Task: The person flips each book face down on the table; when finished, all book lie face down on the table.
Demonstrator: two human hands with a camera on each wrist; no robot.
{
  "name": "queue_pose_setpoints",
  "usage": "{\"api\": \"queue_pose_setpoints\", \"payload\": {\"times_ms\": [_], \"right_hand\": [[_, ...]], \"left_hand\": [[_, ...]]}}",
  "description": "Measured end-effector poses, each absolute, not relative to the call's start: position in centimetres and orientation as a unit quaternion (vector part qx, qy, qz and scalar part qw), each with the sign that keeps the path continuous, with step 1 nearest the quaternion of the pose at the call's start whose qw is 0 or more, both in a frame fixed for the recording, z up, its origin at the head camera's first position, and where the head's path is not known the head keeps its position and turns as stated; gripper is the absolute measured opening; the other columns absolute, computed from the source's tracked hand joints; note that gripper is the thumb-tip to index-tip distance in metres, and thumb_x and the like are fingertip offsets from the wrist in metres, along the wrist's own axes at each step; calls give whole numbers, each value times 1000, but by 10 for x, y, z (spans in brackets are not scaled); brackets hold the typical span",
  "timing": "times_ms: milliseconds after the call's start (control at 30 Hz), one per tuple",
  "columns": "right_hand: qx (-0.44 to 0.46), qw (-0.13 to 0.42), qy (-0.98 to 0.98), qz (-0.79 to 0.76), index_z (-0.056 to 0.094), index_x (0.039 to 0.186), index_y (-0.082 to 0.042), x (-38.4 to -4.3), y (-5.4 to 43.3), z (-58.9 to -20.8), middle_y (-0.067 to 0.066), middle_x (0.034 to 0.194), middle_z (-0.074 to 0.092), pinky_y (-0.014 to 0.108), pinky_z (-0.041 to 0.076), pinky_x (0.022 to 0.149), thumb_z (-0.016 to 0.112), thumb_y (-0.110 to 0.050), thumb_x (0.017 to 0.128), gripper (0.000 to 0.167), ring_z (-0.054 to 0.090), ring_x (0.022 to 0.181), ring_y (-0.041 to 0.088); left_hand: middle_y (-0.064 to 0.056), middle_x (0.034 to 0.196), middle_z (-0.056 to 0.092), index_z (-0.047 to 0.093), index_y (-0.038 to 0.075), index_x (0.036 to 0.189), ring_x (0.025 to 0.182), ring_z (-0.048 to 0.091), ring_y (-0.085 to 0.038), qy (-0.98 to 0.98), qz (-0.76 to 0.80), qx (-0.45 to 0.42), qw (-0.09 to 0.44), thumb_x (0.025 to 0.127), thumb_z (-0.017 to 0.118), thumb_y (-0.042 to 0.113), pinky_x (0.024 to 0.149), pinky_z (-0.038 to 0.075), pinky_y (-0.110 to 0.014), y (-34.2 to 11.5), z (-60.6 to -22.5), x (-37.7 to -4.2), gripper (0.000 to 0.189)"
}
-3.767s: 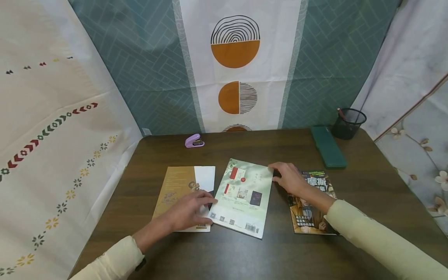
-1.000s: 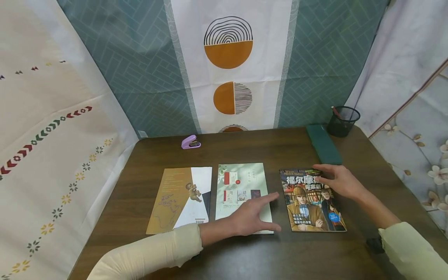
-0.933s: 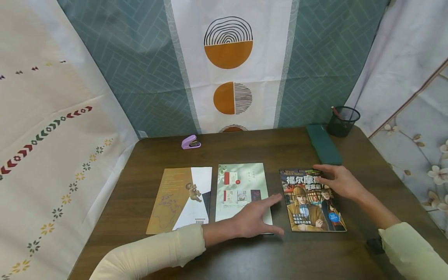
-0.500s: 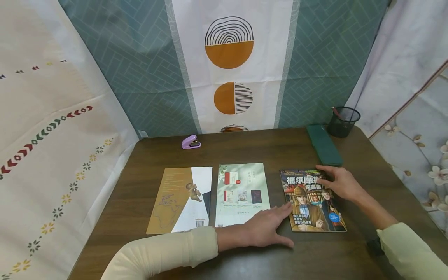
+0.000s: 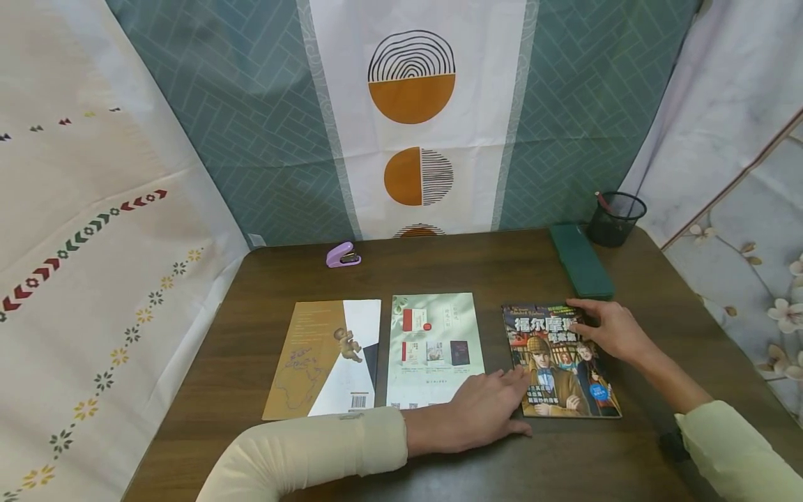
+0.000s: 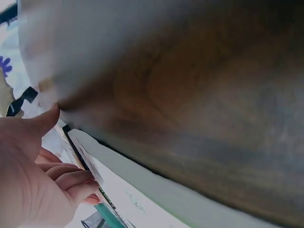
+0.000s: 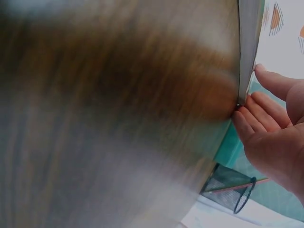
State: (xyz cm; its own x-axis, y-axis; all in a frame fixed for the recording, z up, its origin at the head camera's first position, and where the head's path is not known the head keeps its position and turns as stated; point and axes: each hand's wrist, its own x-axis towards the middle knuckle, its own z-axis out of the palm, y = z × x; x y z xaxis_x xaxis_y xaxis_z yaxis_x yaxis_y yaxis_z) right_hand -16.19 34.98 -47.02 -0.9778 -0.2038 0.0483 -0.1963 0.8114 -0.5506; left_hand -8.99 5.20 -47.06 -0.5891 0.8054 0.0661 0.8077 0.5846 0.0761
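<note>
Left hand [image 5: 479, 415] and right hand [image 5: 617, 331] (fingers relaxed) touch the illustrated magazine's [image 5: 557, 380] edges.

The dark wood-grained table [image 5: 439, 268] carries a tan-and-white book [image 5: 323, 359], a pale green book [image 5: 436, 331] and an illustrated book [image 5: 558, 383] in a row, with a purple stapler [image 5: 337, 256], a dark green case [image 5: 583, 263] and a black mesh cup [image 5: 613, 224] beyond them.

Soft light, tabletop [image 5: 495, 477] sheen (wrist views blurry)

Three books [image 5: 433, 328] lie abreast on the table [image 5: 502, 477], stapler [image 5: 339, 257] behind left, pen cup [image 5: 613, 224] behind right.
</note>
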Motion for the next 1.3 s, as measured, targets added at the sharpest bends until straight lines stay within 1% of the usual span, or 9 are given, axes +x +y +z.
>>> {"api": "queue_pose_setpoints", "payload": {"times_ms": [133,233,400,633,867,933,1000,1133,1300], "right_hand": [[-104,10,952,-288,57,146,9,-162,351,-471,44,139,54,69,51,94,77,-13,98,56,56,123,63],[-105,10,951,-290,58,145,8,-163,352,-471,43,140,54,69,51,94,78,-13,98,56,56,123,63],[-112,13,948,-297,59,145,7,-163,355,-471,42,141,55,69,51,95,79,-13,97,55,57,124,62],[-143,39,939,-311,58,145,9,-163,362,-470,42,145,51,67,53,95,75,-1,96,52,54,126,62],[-194,68,923,-327,52,149,10,-163,376,-470,39,150,49,63,51,101,65,18,94,57,50,133,61],[-204,67,918,-334,53,149,9,-163,380,-471,37,149,52,47,56,101,67,19,92,60,55,135,50],[-214,60,910,-351,55,147,10,-163,384,-473,34,145,56,29,57,96,71,16,90,60,60,134,26],[-235,23,884,-402,61,141,11,-162,388,-480,25,138,66,9,48,89,76,9,91,53,52,122,-12],[-270,-45,846,-458,66,132,13,-158,389,-486,-9,126,72,13,53,83,84,10,79,56,64,110,-5]], "left_hand": [[4,136,71,69,21,130,93,73,-10,-883,-22,-464,67,90,77,63,61,56,-22,55,-472,-94,58],[5,126,72,70,20,126,85,71,-8,-868,21,-486,103,96,72,61,61,55,-21,56,-473,-95,50],[0,119,74,69,12,126,92,72,-8,-822,109,-527,186,103,61,56,78,58,-20,55,-475,-94,51],[-5,106,76,74,5,119,92,74,-9,-774,139,-546,290,103,38,17,86,59,-25,53,-480,-94,41],[-7,116,77,74,4,126,106,75,-13,-776,77,-541,315,106,48,33,94,58,-27,49,-460,-102,44],[-7,120,77,74,4,128,110,74,-12,-784,45,-532,316,105,52,35,96,57,-27,48,-452,-104,44],[-5,121,77,74,5,127,108,74,-10,-792,7,-522,316,104,55,33,92,58,-24,47,-445,-107,41],[0,117,77,74,6,123,93,76,-7,-807,-59,-507,298,103,61,28,70,60,-21,44,-433,-114,33],[6,97,75,71,8,122,76,73,-3,-816,-98,-499,273,104,63,25,52,53,-21,39,-422,-119,26]]}}
